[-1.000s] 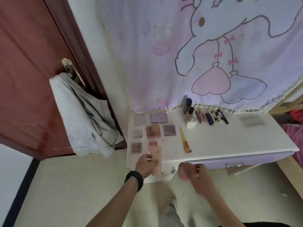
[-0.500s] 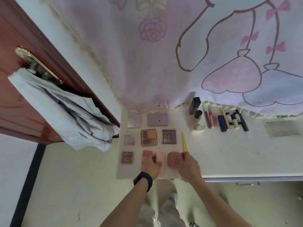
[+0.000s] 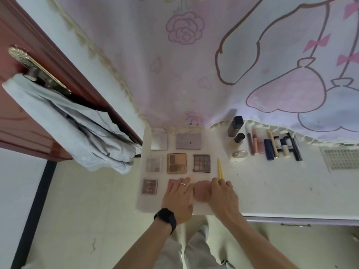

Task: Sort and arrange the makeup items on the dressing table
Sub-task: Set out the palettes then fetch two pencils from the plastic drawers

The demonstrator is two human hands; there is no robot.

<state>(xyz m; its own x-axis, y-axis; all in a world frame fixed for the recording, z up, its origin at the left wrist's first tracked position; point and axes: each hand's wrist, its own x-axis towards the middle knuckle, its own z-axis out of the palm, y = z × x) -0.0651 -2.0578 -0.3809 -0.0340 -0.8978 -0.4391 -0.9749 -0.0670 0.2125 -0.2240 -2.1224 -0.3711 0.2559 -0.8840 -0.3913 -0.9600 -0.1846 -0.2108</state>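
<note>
Our hands flank the peach case (image 3: 201,191)

It lies at the near edge of the surface (image 3: 272,183), lower centre of the frame. Our left hand (image 3: 179,197) rests flat-fingered against it. Our right hand (image 3: 223,197) touches its other side, and we cannot tell whether it grips. The palettes (image 3: 176,163) sit just above.

Our white dressing table (image 3: 272,191), laid out.
We see palettes (image 3: 176,163) left of the yellow stick (image 3: 220,168), tubes (image 3: 272,148) right of it.
</note>
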